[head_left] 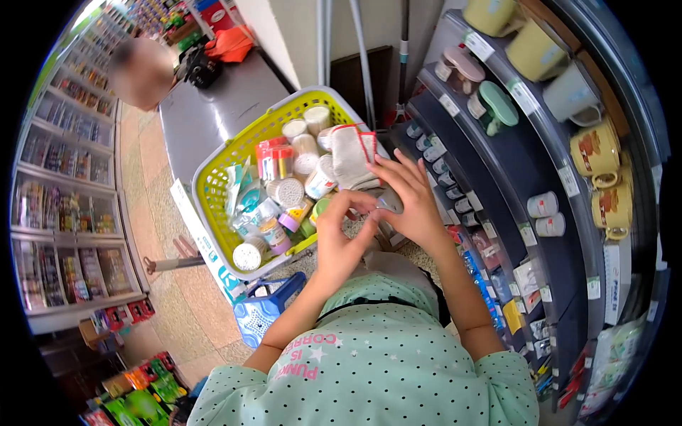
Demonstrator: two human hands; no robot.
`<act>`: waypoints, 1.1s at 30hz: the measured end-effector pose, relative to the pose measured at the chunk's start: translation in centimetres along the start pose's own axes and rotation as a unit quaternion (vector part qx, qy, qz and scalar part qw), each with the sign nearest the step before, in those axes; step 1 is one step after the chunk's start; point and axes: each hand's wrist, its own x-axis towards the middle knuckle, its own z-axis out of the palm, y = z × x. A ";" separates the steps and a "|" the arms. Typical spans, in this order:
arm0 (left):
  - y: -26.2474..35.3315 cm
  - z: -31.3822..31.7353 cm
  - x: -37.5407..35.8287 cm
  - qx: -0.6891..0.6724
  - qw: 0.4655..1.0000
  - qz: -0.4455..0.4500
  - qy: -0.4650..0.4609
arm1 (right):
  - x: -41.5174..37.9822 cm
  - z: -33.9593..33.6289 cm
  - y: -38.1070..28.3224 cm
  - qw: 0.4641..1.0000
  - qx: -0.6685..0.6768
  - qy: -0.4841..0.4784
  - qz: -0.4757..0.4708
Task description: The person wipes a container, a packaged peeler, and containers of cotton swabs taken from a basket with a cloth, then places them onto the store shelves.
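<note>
My left hand [344, 234] is closed in a pinch, its thumb and index fingertips meeting the other hand. My right hand [412, 202] curls around a small pale, shiny thing [389, 200], mostly hidden by the fingers, so I cannot make out its kind. Just beyond the hands is a yellow-green plastic basket [231, 150]. A beige cloth with red trim [353, 157] lies over its near right side. Inside are several white tubs of cotton swabs [290, 192], red-lidded containers [274, 162] and clear bags with teal items [249, 200].
Curved shelves on the right hold mugs [595, 148], lidded jars [497, 106] and small white cans [543, 204]. A grey counter [213, 117] stands beyond the basket. A blue plastic stool [264, 312] is by my left arm. Another person [142, 74] is at the far left.
</note>
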 end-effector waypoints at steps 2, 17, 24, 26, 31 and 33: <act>-0.7 -1.1 -0.3 0.021 0.999 -0.038 0.033 | 1.0 1.6 -0.4 1.000 -0.024 0.002 -0.019; -5.6 -3.7 -1.2 0.002 0.987 -0.159 0.034 | 1.8 1.8 -1.9 0.983 0.171 -0.013 0.057; -5.3 -4.1 -0.7 -0.083 0.988 -0.128 0.034 | 1.4 1.4 -1.4 0.966 0.244 -0.072 0.049; -5.5 -4.0 -0.7 -0.087 0.990 -0.104 0.044 | 1.4 1.0 -1.8 0.990 0.140 -0.024 -0.020; -4.4 -4.2 -0.6 -0.027 0.998 -0.044 0.029 | 2.3 0.8 -3.8 0.995 0.075 0.054 -0.047; -4.0 -4.7 -0.6 0.009 1.000 -0.004 0.004 | 2.3 0.0 -3.7 0.997 0.017 -0.015 -0.070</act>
